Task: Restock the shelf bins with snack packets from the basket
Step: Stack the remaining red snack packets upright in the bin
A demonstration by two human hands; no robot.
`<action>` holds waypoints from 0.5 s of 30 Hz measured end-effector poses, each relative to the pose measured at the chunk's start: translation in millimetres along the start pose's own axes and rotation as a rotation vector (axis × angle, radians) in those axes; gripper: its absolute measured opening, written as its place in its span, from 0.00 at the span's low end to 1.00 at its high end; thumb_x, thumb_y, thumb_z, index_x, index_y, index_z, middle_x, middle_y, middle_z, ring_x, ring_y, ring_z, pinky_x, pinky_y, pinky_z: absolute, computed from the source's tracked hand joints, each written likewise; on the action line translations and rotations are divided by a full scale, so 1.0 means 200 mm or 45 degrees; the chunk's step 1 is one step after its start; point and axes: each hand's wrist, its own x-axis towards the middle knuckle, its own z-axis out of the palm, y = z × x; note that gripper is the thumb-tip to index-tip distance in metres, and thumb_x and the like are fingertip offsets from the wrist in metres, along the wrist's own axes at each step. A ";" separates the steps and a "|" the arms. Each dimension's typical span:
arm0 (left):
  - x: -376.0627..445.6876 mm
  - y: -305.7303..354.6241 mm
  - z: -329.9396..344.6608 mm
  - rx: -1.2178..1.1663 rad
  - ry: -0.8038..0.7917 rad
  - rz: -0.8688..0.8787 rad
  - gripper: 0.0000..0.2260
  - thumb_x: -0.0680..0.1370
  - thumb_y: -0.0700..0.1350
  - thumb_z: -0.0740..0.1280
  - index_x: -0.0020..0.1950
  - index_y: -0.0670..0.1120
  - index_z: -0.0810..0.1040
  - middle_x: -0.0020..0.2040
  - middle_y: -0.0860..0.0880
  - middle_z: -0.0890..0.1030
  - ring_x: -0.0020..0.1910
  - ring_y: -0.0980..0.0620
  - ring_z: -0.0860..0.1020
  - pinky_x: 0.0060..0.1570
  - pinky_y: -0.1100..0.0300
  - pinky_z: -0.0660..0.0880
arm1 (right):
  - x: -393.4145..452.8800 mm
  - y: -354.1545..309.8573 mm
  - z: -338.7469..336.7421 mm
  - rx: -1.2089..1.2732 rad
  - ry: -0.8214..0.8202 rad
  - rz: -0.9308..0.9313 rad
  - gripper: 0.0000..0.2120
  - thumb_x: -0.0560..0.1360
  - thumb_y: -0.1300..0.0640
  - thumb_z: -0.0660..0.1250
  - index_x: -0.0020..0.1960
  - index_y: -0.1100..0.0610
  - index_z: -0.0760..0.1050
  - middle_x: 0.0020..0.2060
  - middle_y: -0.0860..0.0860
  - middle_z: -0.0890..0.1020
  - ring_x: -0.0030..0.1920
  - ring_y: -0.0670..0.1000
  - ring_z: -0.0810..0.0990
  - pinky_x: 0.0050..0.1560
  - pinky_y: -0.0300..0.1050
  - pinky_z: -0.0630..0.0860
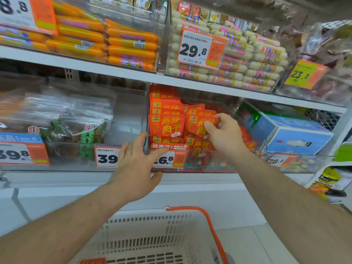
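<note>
The step in hand looks like placing: the right hand [224,134] pinches a red snack packet [200,124] by its upper edge, inside the clear middle bin [146,119] on the lower shelf, among other red packets standing in rows. The left hand [137,164] has straight, spread fingers near the bin front, over the price tag [167,159], holding nothing. The white basket [152,237] waits near below. Next, I think, the grip must loosen so that the packet stands upright.

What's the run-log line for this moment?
right hand: pinches red foil snack packet | left hand: open at clear plastic bin
</note>
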 end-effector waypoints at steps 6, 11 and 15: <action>0.00 0.01 -0.01 -0.008 -0.022 0.010 0.29 0.74 0.55 0.71 0.73 0.64 0.66 0.78 0.40 0.52 0.75 0.36 0.57 0.73 0.46 0.40 | 0.01 -0.01 0.00 -0.090 -0.039 0.031 0.06 0.80 0.48 0.64 0.55 0.49 0.72 0.50 0.48 0.81 0.47 0.49 0.82 0.47 0.47 0.80; 0.00 0.02 -0.01 -0.026 -0.053 -0.009 0.29 0.74 0.55 0.71 0.73 0.63 0.66 0.78 0.40 0.52 0.75 0.36 0.56 0.73 0.46 0.40 | 0.01 -0.02 0.00 -0.081 -0.101 0.053 0.04 0.81 0.50 0.63 0.53 0.49 0.71 0.50 0.48 0.81 0.43 0.45 0.82 0.36 0.37 0.73; -0.03 0.00 0.01 -0.049 0.161 0.145 0.27 0.68 0.48 0.75 0.67 0.56 0.74 0.71 0.38 0.63 0.67 0.35 0.63 0.68 0.38 0.60 | -0.02 -0.03 -0.01 0.018 -0.010 0.113 0.12 0.80 0.51 0.65 0.62 0.50 0.70 0.53 0.48 0.79 0.42 0.44 0.81 0.39 0.39 0.76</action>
